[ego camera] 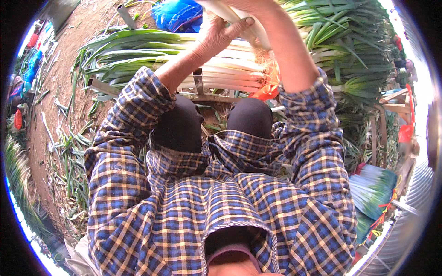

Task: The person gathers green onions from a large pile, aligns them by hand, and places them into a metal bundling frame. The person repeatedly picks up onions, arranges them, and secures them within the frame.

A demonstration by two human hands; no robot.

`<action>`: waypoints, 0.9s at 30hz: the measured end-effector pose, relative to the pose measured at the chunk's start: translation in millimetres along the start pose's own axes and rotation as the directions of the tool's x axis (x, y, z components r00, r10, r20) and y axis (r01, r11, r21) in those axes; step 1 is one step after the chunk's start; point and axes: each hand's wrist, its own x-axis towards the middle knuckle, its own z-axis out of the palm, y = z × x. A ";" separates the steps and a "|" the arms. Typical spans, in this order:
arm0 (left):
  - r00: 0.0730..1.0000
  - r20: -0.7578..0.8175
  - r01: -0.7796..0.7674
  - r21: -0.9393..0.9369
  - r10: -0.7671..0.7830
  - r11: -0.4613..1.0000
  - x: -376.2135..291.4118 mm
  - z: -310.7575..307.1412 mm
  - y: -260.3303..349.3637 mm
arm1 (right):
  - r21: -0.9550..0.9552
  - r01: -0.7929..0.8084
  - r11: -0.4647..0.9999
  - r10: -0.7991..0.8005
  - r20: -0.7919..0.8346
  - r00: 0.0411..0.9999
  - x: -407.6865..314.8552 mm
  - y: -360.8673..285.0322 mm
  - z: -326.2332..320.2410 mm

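My left hand [218, 31] grips a leek [256, 34], its thumb lying across the white shank. The root end points down to the right, and the other end runs past the top of the picture. My right hand [247, 4] is at the top edge over the same leek; its fingers are mostly cut off, so its grip is hidden. Beneath both hands a row of leeks [228, 69] lies side by side on a low metal-barred rack [198, 81], roots to the right and green leaves to the left. An orange plastic strip [267, 90] sits by the roots.
A large heap of leeks [348, 41] lies to the right. Blue netting [178, 14] is beyond the rack. Loose leaves [74, 151] litter the soil [45, 124] at left. A tied leek bundle [373, 188] and a wooden frame [397, 107] stand at right. Metal posts [103, 88] jut up left.
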 end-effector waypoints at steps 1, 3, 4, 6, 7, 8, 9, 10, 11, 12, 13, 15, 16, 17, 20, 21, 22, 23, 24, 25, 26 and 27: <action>0.987 0.124 0.108 -0.005 -0.107 0.994 2.1 -5.7 -1.0 | 0.025 -0.016 1.000 0.012 0.150 0.989 8.7 16.8 1.0; 0.747 0.517 0.095 0.539 -0.418 0.837 2.4 -33.3 1.9 | -0.510 0.070 0.857 0.030 0.185 0.982 10.0 68.1 33.2; 0.518 0.527 -0.121 0.825 -0.674 0.553 -0.3 -44.6 2.0 | -0.787 0.132 0.603 -0.016 0.154 0.988 3.9 99.4 49.6; 0.507 0.454 0.231 0.747 -0.733 0.623 -28.4 -70.4 1.0 | -0.768 0.016 0.640 0.297 0.268 0.916 -27.1 171.0 89.3; 0.680 0.354 0.303 0.661 -0.642 0.686 -41.3 -78.5 -3.7 | -0.368 -0.128 0.921 0.222 0.227 0.948 -57.5 207.3 97.6; 0.740 0.283 0.174 0.796 -0.611 0.579 -42.8 -88.2 -16.1 | -0.761 -0.010 0.648 0.280 0.227 0.933 -71.4 238.2 111.0; 0.812 0.266 0.025 0.873 -0.519 0.486 -46.8 -93.5 -31.0 | -0.750 0.013 0.661 0.309 0.287 0.907 -78.1 264.9 118.2; 0.820 0.250 -0.060 0.932 -0.515 0.357 -49.7 -96.7 -49.2 | -0.687 -0.007 0.727 0.281 0.288 0.915 -85.7 283.9 124.3; 0.849 0.274 -0.178 0.953 -0.451 0.245 -49.2 -100.9 -67.1 | -0.653 -0.040 0.757 0.311 0.305 0.900 -95.0 294.8 128.8; 0.831 0.267 -0.171 0.957 -0.488 0.233 -48.4 -103.5 -84.9 | -0.642 -0.023 0.767 0.262 0.281 0.923 -103.1 301.0 132.4; 0.812 0.249 -0.196 0.968 -0.527 0.156 -50.0 -104.2 -101.2 | -0.661 -0.034 0.750 0.301 0.294 0.907 -106.2 301.7 132.4; 0.726 0.178 -0.108 0.983 -0.664 0.145 -53.8 -109.1 -125.3 | -0.632 -0.009 0.775 0.261 0.307 0.915 -108.9 292.4 130.9; 0.699 0.157 -0.084 0.987 -0.698 0.138 -57.9 -110.3 -136.8 | -0.686 0.046 0.726 0.189 0.263 0.946 -108.5 289.3 129.3; 0.728 0.197 -0.105 0.979 -0.656 0.177 -62.0 -112.0 -141.4 | -0.612 -0.030 0.790 0.211 0.226 0.951 -108.3 284.5 125.8; 0.787 0.280 -0.193 0.958 -0.550 0.211 -71.1 -117.9 -146.8 | -0.385 -0.217 0.897 0.303 0.179 0.936 -91.5 293.4 108.5; 0.785 0.294 -0.215 0.955 -0.545 0.204 -70.6 -119.4 -148.5 | -0.634 -0.055 0.771 0.103 0.040 0.994 -87.6 303.3 102.6; 0.769 0.312 -0.232 0.949 -0.558 0.212 -69.9 -121.9 -144.7 | -0.617 -0.008 0.787 0.046 0.045 0.998 -82.4 310.4 94.6; 0.741 0.317 -0.247 0.948 -0.592 0.199 -67.1 -124.4 -145.3 | -0.614 -0.003 0.789 0.061 0.073 0.995 -75.5 322.7 86.0; 0.729 0.338 -0.253 0.941 -0.595 0.225 -64.3 -124.8 -144.0 | -0.580 -0.033 0.814 0.225 0.263 0.938 -72.7 331.5 78.9; 0.711 0.363 -0.261 0.931 -0.603 0.253 -59.9 -125.9 -145.4 | -0.548 -0.082 0.833 0.370 0.440 0.818 -67.7 341.7 70.2; 0.689 0.365 -0.255 0.931 -0.626 0.263 -59.4 -126.4 -144.6 | -0.533 -0.150 0.833 0.434 0.461 0.774 -74.9 346.5 70.7; 0.691 0.378 -0.252 0.925 -0.616 0.285 -57.8 -126.6 -144.6 | -0.530 -0.174 0.830 0.466 0.486 0.739 -77.1 350.5 66.4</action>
